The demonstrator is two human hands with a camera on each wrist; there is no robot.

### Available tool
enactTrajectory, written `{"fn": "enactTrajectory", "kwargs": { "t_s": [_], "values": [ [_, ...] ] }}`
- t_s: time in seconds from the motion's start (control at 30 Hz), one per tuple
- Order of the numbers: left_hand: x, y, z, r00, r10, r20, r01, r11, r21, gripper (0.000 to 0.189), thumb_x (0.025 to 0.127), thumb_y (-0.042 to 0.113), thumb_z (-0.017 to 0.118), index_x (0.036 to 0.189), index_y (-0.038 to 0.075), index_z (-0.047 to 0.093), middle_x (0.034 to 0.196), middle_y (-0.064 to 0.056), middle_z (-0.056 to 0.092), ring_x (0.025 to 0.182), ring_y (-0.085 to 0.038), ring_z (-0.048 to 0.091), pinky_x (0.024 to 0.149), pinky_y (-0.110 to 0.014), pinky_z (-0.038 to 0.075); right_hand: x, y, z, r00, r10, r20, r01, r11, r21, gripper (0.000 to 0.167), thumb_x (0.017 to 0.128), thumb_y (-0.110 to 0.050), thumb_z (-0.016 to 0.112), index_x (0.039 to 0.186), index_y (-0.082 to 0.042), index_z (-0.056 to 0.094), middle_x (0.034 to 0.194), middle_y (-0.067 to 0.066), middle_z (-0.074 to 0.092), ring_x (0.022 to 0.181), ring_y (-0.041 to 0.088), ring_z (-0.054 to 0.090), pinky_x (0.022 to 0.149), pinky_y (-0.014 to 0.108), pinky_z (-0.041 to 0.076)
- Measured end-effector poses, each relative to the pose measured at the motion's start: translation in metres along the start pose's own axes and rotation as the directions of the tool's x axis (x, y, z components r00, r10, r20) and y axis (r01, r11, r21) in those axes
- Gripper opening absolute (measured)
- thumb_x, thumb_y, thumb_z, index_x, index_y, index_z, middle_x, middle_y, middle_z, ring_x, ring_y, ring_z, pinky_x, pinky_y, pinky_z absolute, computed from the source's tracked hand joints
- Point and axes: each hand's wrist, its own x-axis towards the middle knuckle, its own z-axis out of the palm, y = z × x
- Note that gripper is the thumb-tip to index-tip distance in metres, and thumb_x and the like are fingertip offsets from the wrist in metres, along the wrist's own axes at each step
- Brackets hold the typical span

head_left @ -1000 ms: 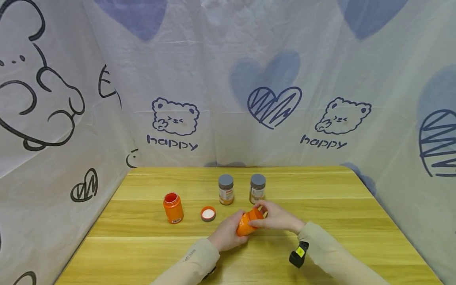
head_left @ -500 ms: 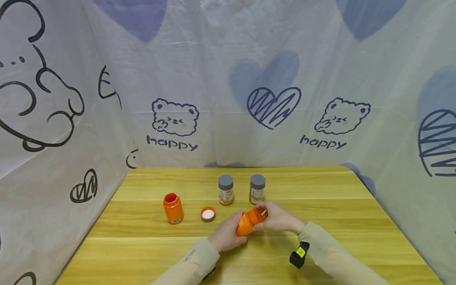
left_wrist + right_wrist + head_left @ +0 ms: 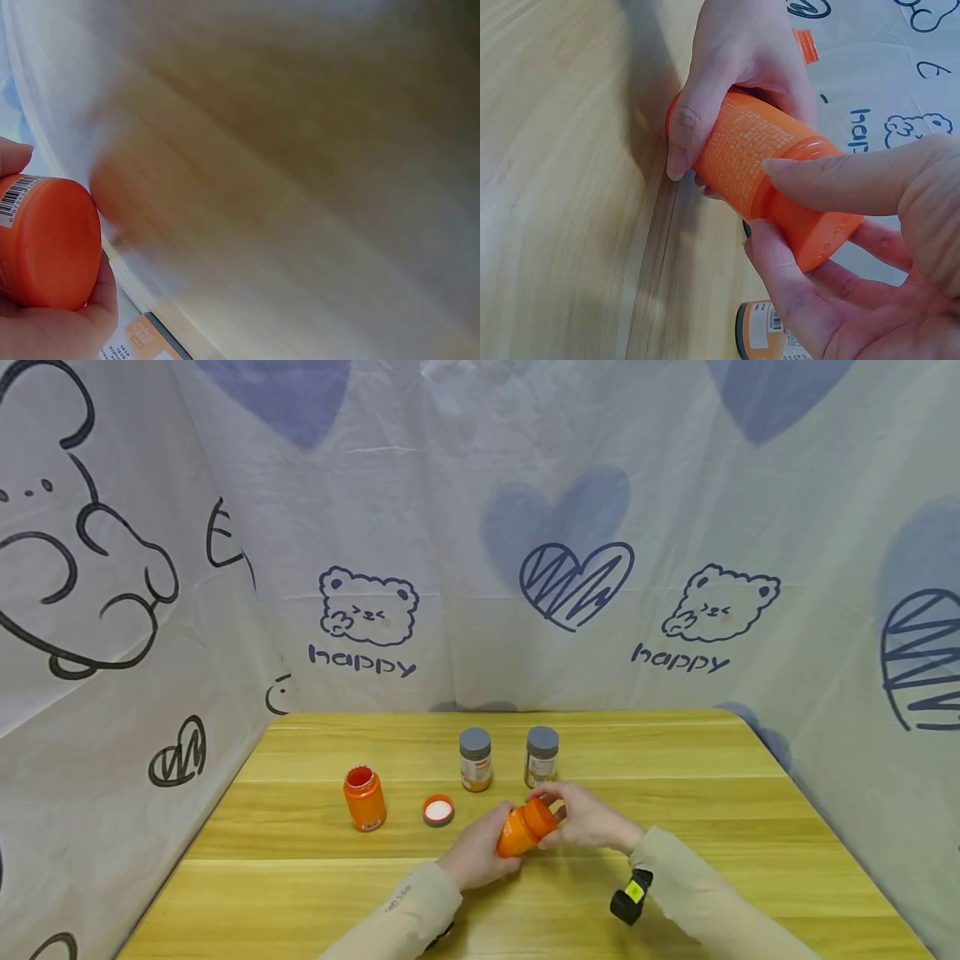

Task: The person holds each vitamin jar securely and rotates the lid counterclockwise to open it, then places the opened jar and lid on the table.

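Note:
An orange bottle [image 3: 517,831] lies tilted over the table in the left hand [image 3: 477,850], its capped end pointing up and to the right. The left thumb and fingers wrap round its body; its round base [image 3: 66,244] and a barcode show in the left wrist view. At the other end, the fingers and thumb of the right hand [image 3: 588,817] curl round the orange cap [image 3: 539,817]. In the right wrist view the thumb lies along the neck of the orange bottle [image 3: 742,150], with fingertips on the far side of the cap [image 3: 810,236].
An orange jar [image 3: 365,802] stands uncapped at the left of the wooden table [image 3: 750,827]. Beside it an upturned grey cap [image 3: 438,811] shows its white inside. Two grey-capped jars, one left [image 3: 476,760] and one right [image 3: 542,757], stand behind the hands.
The right fingers have shifted round the cap, and the thumb has slid from over the cap to its lower edge. The left hand and the bottle stay in place.

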Motion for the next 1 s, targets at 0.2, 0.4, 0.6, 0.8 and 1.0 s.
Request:
{"fn": "enactTrajectory", "kwargs": {
  "t_s": [0.2,0.4,0.6,0.8,1.0],
  "values": [
    [0.000,0.001,-0.001,1.000,-0.001,0.007,0.001,1.000,0.002,0.054,0.078,0.009,0.080,0.123,0.015,0.051,0.103,0.003,0.063,0.089,-0.008,0.057,0.084,-0.029,0.049,0.000,-0.001,0.000,0.999,-0.032,-0.009,0.032,0.999,-0.008,0.055,0.075,0.001,0.083,0.125,-0.005,0.061,0.121,0.020,0.063,0.101,0.030,0.066,0.088,0.045,0.058],
    [-0.001,0.001,-0.001,1.000,-0.009,0.012,0.009,1.000,-0.002,0.053,0.079,0.009,0.080,0.123,0.015,0.051,0.105,0.002,0.064,0.090,-0.008,0.057,0.085,-0.028,0.050,-0.001,-0.002,0.002,0.997,-0.069,-0.039,0.068,0.997,-0.039,0.045,0.082,-0.016,0.082,0.122,-0.004,0.064,0.121,0.018,0.065,0.106,0.033,0.064,0.092,0.050,0.055],
    [-0.001,0.000,0.000,1.000,-0.004,0.007,0.003,1.000,0.009,0.052,0.079,0.010,0.080,0.122,0.015,0.052,0.106,0.001,0.064,0.091,-0.008,0.058,0.085,-0.029,0.051,0.000,-0.002,0.005,0.994,-0.085,-0.074,0.083,0.996,-0.029,0.034,0.089,-0.023,0.076,0.117,-0.005,0.068,0.120,0.016,0.068,0.103,0.032,0.067,0.090,0.047,0.057],
    [-0.001,-0.002,0.001,1.000,0.009,0.004,-0.009,1.000,0.013,0.053,0.078,0.010,0.081,0.123,0.016,0.052,0.107,0.000,0.064,0.092,-0.009,0.059,0.085,-0.028,0.051,0.001,-0.002,0.008,0.989,-0.085,-0.118,0.084,0.996,-0.011,0.028,0.089,-0.026,0.076,0.110,-0.009,0.071,0.119,0.014,0.069,0.105,0.036,0.068,0.084,0.040,0.060],
    [-0.001,-0.002,0.001,1.000,0.008,0.010,-0.008,1.000,0.001,0.052,0.079,0.010,0.080,0.122,0.016,0.052,0.107,0.001,0.064,0.092,-0.009,0.059,0.085,-0.029,0.052,0.003,-0.004,0.013,0.983,-0.081,-0.166,0.083,0.997,0.001,0.021,0.090,-0.026,0.075,0.103,-0.010,0.072,0.114,0.010,0.071,0.107,0.033,0.069,0.083,0.036,0.059]
  ]
}}
